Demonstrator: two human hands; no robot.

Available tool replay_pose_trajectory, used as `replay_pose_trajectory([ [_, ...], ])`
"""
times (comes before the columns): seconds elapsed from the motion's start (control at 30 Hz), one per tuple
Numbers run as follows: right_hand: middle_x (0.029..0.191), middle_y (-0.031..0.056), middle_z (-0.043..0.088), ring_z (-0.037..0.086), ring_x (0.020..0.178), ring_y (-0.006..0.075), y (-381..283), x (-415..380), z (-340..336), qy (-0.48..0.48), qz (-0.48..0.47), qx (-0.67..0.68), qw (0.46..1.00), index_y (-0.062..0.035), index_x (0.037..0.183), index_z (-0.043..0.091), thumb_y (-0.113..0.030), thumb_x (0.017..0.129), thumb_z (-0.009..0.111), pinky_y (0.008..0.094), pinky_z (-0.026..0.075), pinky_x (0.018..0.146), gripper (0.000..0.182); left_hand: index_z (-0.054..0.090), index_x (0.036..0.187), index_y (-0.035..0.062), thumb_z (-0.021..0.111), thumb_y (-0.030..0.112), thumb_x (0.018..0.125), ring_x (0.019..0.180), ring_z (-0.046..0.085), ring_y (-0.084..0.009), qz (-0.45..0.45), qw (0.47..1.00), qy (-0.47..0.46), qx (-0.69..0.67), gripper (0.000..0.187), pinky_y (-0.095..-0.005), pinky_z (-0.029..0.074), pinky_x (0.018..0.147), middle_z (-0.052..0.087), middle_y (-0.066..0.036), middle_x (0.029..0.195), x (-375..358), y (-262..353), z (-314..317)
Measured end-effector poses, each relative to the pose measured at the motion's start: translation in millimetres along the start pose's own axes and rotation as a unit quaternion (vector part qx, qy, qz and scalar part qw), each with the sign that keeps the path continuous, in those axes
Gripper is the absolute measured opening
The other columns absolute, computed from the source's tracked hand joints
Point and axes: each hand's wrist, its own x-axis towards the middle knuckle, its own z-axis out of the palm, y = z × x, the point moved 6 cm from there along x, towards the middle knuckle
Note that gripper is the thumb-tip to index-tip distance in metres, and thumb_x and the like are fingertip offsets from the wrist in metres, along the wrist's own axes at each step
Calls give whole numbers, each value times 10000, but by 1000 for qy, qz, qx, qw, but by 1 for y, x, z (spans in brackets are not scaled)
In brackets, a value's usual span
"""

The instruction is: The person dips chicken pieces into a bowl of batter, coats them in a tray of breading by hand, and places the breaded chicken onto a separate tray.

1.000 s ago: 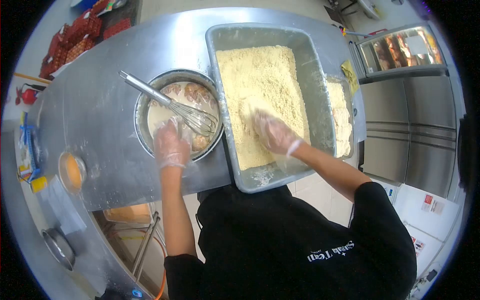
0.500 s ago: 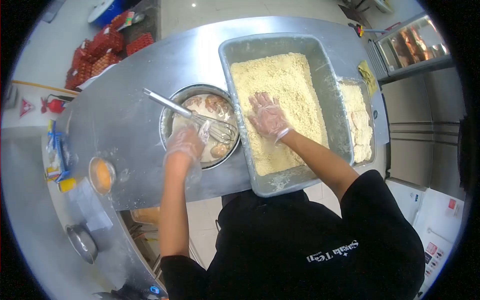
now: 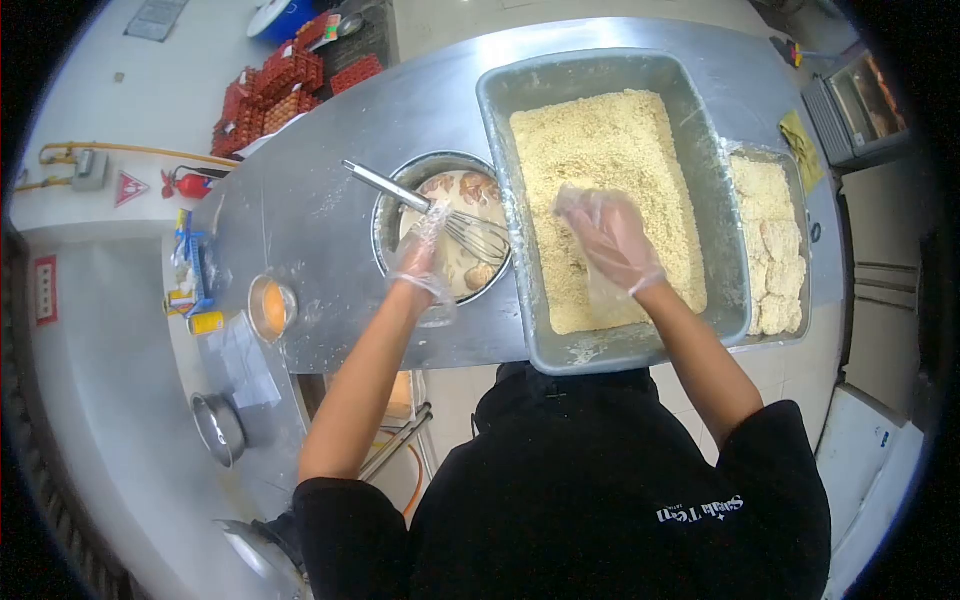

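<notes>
Reaching over the round metal bowl of pale batter, the left hand in its clear plastic glove hangs just above the liquid with fingers bunched downward; whether they pinch anything I cannot tell, as the loose glove hides the tips. A wire whisk lies slanted across the bowl, its handle pointing up and left over the rim and its loops sunk in the batter beside the left hand. Several browned meat pieces sit in the batter at the far and right sides of the bowl.

Just right of the bowl stands a large rectangular metal tub filled with yellowish breading crumbs. The right hand, also gloved, rests flat on the crumbs near the middle of the tub, fingers spread and open, gripping nothing.

Beyond the tub's right wall, a smaller tray holds coated pieces laid in a row. All of this stands on a stainless steel counter. Near the counter's left edge sits a small cup of orange liquid, and stacked red egg trays lie past its far corner.
</notes>
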Motion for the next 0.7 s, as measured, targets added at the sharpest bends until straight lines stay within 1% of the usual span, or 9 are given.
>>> replay_pose_trajectory([
  [0.1, 728, 147, 620, 573, 613, 298, -36, -32, 12, -159, 124, 99, 974, -36, 1031, 695, -274, 1039, 455, 413, 484, 595, 338, 435, 1458, 93, 762, 483, 835, 1202, 554, -244, 19, 998, 33, -44, 805, -415, 488, 964, 570, -110, 1332, 31, -14, -6],
  [0.13, 692, 120, 592, 552, 593, 267, -51, -41, 23, -72, -57, 78, 993, -44, 1050, 690, -318, 1042, 460, 406, 475, 585, 358, 474, 1419, 86, 761, 456, 845, 1137, 588, -256, 71, 994, 72, -37, 741, -416, 508, 917, 597, -104, 1286, 41, -13, -11],
  [0.2, 673, 81, 552, 526, 605, 208, -62, -64, 61, 30, -206, 91, 974, -61, 1066, 685, -419, 1039, 463, 388, 456, 589, 422, 553, 1340, 72, 759, 403, 865, 1007, 656, -282, 174, 974, 146, -25, 614, -417, 549, 824, 650, -93, 1194, 53, -7, -17],
  [0.3, 1089, 99, 603, 578, 974, 215, -42, -56, 116, -176, 95, 260, 945, -61, 1262, 596, -382, 1051, 443, 361, 457, 854, 413, 590, 1285, 21, 761, 390, 867, 992, 657, -273, 200, 959, 199, -16, 583, -409, 550, 793, 662, -126, 1129, 48, -10, -8],
  [0.37, 1328, 120, 607, 585, 1184, 239, -39, -59, 137, -260, 243, 324, 876, -45, 1376, 530, -359, 1063, 423, 359, 443, 1011, 456, 515, 1371, 15, 694, 492, 879, 1098, 618, -303, 227, 913, 252, 229, 708, -380, 512, 900, 604, -183, 1260, 39, 2, -8],
  [0.4, 1368, 127, 580, 564, 1224, 246, -43, -56, 138, -245, 260, 335, 872, -33, 1390, 508, -383, 1066, 413, 365, 423, 1043, 487, 477, 1414, 12, 661, 543, 885, 1151, 598, -318, 234, 867, 275, 344, 772, -365, 493, 953, 575, -212, 1326, 35, 6, -8],
  [0.5, 1424, 143, 530, 516, 1289, 254, -56, -42, 144, -203, 255, 516, 792, -3, 1428, 432, -453, 1056, 406, 376, 382, 1101, 585, 590, 1268, -69, 727, 439, 880, 944, 646, -277, 129, 970, 189, 82, 654, -416, 532, 794, 677, -160, 1061, 21, -11, -5],
  [0.63, 1457, 160, 484, 465, 1339, 257, -66, -12, 162, -137, 199, 793, 559, 34, 1472, 323, -546, 1030, 410, 386, 338, 1151, 734, 608, 1234, -38, 614, 427, 931, 1009, 639, -348, 275, 876, 264, 297, 555, -440, 483, 877, 673, -222, 1108, 2, -9, 5],
  [0.7, 1403, 144, 529, 504, 1285, 261, -63, -9, 176, -120, 248, 782, 559, -24, 1437, 412, -548, 1040, 377, 397, 370, 1115, 658, 654, 1128, -29, 565, 362, 933, 1062, 607, -438, 287, 882, 249, 279, 446, -501, 443, 937, 658, -281, 1061, -1, -10, 7],
])
